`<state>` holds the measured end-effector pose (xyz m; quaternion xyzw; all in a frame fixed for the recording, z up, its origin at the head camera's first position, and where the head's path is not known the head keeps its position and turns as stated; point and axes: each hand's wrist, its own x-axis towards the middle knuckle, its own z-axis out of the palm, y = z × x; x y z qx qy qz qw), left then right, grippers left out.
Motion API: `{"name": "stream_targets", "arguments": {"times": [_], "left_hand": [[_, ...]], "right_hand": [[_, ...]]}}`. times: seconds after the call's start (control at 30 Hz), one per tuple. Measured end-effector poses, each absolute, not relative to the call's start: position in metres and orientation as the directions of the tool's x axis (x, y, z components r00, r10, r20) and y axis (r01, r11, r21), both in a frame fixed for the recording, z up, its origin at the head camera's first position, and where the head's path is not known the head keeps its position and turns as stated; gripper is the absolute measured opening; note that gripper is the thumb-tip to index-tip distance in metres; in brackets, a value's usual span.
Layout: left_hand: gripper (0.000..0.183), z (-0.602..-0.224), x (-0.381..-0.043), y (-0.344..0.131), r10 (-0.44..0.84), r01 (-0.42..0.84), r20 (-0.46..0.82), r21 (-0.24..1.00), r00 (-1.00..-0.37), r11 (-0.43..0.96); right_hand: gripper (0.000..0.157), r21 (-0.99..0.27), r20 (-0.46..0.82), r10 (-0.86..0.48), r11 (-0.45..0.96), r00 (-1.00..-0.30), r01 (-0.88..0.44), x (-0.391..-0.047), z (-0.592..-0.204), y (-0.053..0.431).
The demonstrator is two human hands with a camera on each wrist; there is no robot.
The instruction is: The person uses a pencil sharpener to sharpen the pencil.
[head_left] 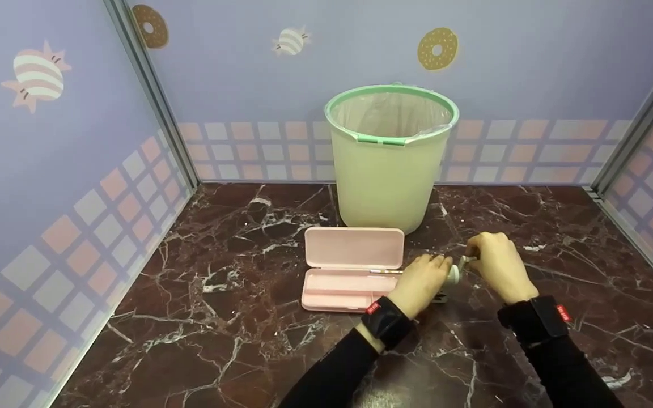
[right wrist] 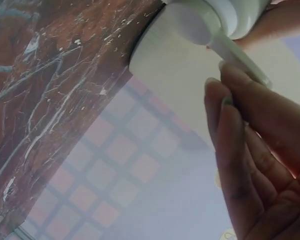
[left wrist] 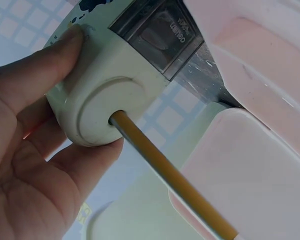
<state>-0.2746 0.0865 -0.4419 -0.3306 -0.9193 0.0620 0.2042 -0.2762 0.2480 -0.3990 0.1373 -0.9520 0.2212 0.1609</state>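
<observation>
My left hand (head_left: 419, 283) grips a pale green pencil sharpener (left wrist: 97, 82), its thumb and fingers wrapped round the body. A yellow pencil (left wrist: 162, 167) sticks out of the round hole in the sharpener's end, and no finger is on it in the left wrist view. On the opposite end, my right hand (head_left: 496, 266) pinches the crank handle (right wrist: 240, 60) with thumb and fingertips; its knob is mostly hidden between them. A dark see-through drawer (left wrist: 162, 37) with lettering shows on the sharpener. Just left of my left hand lies an open pink pencil case (head_left: 355, 247).
Behind the pencil case stands a light green bin (head_left: 389, 181) with a clear liner and a green rim. Patterned panels (head_left: 247, 85) enclose the dark red marbled tabletop (head_left: 219, 340) at the back and both sides.
</observation>
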Motion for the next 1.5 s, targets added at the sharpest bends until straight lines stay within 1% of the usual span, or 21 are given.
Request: {"name": "stream_targets", "arguments": {"times": [0.27,0.47,0.9,1.1,1.3,1.43,1.5], "left_hand": [[0.039,-0.442,-0.275,0.085,0.651,0.599,0.335,-0.255,-0.681,0.759],[0.039,-0.442,-0.278,0.084,0.654,0.597,0.333,-0.269,-0.679,0.756],[0.039,-0.442,-0.28,0.081,0.658,0.618,0.336,-0.23,-0.674,0.751],[0.038,-0.443,-0.28,0.08,0.662,0.628,0.349,-0.223,-0.663,0.746],[0.038,-0.444,-0.277,0.081,0.675,0.63,0.349,-0.249,-0.65,0.736],[0.039,-0.443,-0.275,0.082,0.667,0.621,0.34,-0.249,-0.663,0.743],[0.038,-0.443,-0.274,0.083,0.651,0.613,0.35,-0.227,-0.673,0.756]], "right_hand": [[0.014,-0.376,0.377,-0.158,0.874,-0.913,-0.307,-0.289,-0.402,0.247],[0.012,-0.388,0.366,-0.154,0.871,-0.918,-0.301,-0.3,-0.406,0.248],[0.01,-0.402,0.356,-0.165,0.862,-0.92,-0.31,-0.317,-0.42,0.249],[0.012,-0.395,0.345,-0.167,0.867,-0.924,-0.304,-0.324,-0.432,0.249],[0.012,-0.386,0.313,-0.2,0.867,-0.929,-0.316,-0.324,-0.455,0.248],[0.016,-0.402,0.289,-0.205,0.861,-0.935,-0.313,-0.322,-0.463,0.251],[0.018,-0.405,0.278,-0.213,0.858,-0.937,-0.316,-0.322,-0.464,0.253]]}}
